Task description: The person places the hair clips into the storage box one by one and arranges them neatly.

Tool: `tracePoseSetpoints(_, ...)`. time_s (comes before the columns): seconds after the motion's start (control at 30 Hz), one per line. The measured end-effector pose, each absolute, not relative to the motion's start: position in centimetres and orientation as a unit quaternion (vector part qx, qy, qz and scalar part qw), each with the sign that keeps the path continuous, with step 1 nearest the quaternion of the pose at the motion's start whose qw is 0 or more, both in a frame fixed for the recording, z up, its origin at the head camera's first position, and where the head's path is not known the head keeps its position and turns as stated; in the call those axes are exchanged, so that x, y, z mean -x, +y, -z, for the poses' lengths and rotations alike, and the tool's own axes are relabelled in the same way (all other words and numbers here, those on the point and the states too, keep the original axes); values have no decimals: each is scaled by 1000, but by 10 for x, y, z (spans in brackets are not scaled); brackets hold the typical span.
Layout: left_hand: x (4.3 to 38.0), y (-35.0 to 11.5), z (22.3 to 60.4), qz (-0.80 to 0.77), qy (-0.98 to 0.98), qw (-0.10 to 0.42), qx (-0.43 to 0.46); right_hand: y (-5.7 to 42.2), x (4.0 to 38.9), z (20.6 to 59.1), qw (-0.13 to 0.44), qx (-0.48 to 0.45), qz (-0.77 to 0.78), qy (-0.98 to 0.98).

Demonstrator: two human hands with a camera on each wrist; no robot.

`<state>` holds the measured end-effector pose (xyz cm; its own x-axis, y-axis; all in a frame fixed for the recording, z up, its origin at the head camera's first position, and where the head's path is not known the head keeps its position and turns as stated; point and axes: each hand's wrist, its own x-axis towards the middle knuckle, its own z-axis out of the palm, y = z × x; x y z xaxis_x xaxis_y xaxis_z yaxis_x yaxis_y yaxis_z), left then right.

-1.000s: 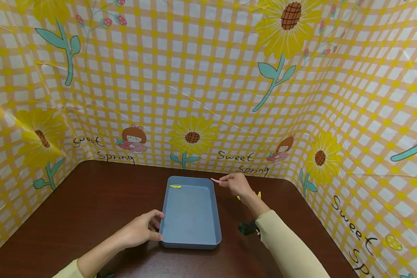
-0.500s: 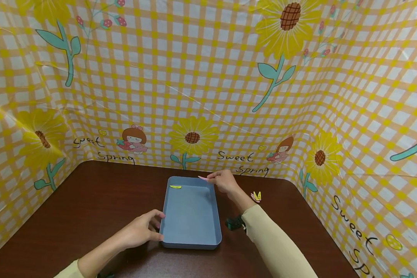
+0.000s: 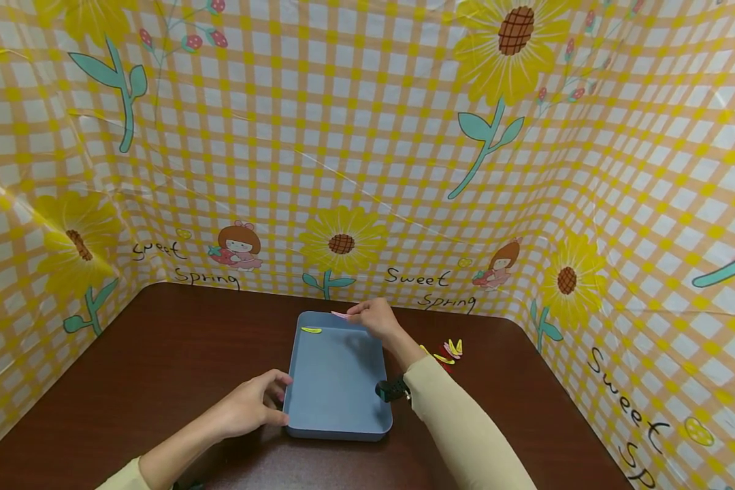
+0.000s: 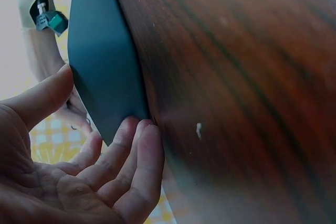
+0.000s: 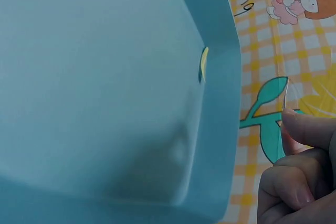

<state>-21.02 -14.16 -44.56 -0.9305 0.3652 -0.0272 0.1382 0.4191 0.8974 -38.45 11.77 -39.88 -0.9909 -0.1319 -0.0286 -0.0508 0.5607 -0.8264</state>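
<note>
Thumb and fingertips of my left hand (image 3: 248, 406) touch the left wall of a blue-grey rectangular tray (image 3: 339, 433), the fingers loosely bent and spread along it. My right hand (image 3: 375, 317) pinches a slim pink hair clip (image 3: 339, 314) by one end, over the tray's far edge. Seen from the right wrist, this clip (image 5: 286, 93) is edge-on above the thumb tip, and the other fingers are curled under. A yellow hair clip (image 3: 311, 330) lies inside the tray at its far left, against the far wall.
Right of the tray, several yellow, pink and red hair clips (image 3: 453, 349) lie loose on the dark brown wooden table (image 3: 220, 333), partly behind the right forearm. A checked sunflower-print cloth (image 3: 343, 170) walls the table at the back and sides.
My right hand has moved left with the pink hair clip, from beside the tray's far right corner to over its far edge. More loose clips now show. The left hand stays at the tray.
</note>
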Motion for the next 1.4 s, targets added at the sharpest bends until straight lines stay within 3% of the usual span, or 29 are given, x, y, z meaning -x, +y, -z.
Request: tracePoseSetpoints(1.4, 212, -142, 445, -499, 844, 110, -163, 59, 388, 460, 18, 65, 438, 896)
